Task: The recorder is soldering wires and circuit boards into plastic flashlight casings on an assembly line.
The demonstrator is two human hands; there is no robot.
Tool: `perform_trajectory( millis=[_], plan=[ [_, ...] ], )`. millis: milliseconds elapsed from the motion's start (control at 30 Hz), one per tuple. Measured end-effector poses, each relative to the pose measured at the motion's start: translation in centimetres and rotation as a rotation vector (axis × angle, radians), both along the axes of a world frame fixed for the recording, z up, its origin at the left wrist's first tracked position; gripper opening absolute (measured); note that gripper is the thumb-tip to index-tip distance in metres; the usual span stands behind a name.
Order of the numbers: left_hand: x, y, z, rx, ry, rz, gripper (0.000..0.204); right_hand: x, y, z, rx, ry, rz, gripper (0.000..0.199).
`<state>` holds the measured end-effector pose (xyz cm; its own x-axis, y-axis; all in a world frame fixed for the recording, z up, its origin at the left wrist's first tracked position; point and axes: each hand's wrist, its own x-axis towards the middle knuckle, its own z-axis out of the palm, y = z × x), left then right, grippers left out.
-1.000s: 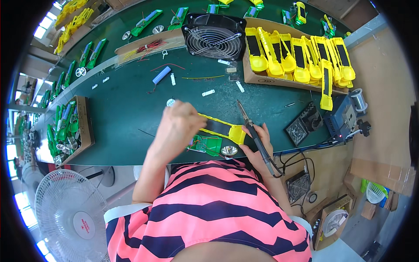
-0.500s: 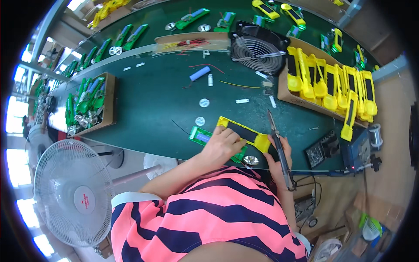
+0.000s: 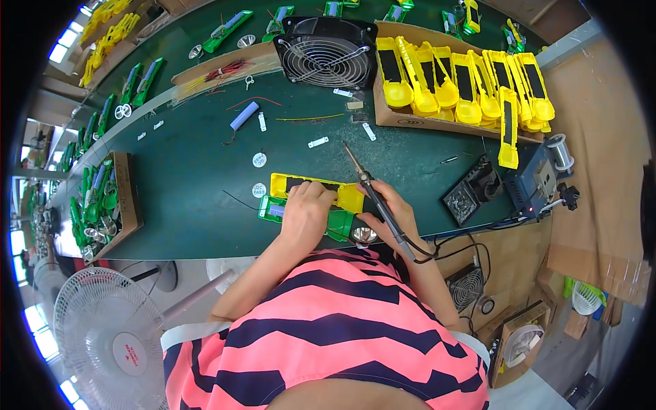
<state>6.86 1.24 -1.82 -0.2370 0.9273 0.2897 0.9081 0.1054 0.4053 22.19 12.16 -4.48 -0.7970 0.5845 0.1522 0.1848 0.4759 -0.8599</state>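
Note:
My left hand [image 3: 305,213] has its fingers curled over a yellow plastic casing [image 3: 352,199] with a dark inner strip, gripping its upper edge. A soldering iron [image 3: 378,198] rests in my right hand [image 3: 398,217], its tip pointing up and away over the bench. That hand's fingers also touch the casing's rounded right end. Just below the casing, partly hidden by my left hand, lies an open green casing [image 3: 339,225] with a blue cell [image 3: 276,210] and a dark wire. At its right end sits a round silver reflector [image 3: 364,235].
A box of yellow casings [image 3: 417,120] stands back right, beside a black fan [image 3: 325,56]. At right are a soldering station [image 3: 529,186] and a dark stand [image 3: 471,195]. A box of green assemblies [image 3: 126,198] is at left. A loose blue cell [image 3: 244,116] and wires lie mid-bench.
My view has shifted, so the bench items appear further left. The yellow casing lies more level, against the green one. The soldering iron now leans to the upper left, still in my right hand.

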Motion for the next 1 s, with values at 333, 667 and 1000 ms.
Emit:
perform_trajectory(
  millis=[333,667,1000],
  plan=[
    [-0.9,1.0,0.4,-0.216,0.016,0.041,0.006,2.3,1.5,0.5,-0.108,0.434,-0.112,0.014],
    [-0.8,1.3,0.6,-0.210,0.050,0.009,0.007,1.4,0.8,-0.7,-0.516,0.314,-0.205,0.015],
    [-0.8,1.0,0.5,-0.217,0.047,-0.001,0.006,1.2,-0.3,-1.8,-0.516,0.399,-0.238,0.016]
  ],
)
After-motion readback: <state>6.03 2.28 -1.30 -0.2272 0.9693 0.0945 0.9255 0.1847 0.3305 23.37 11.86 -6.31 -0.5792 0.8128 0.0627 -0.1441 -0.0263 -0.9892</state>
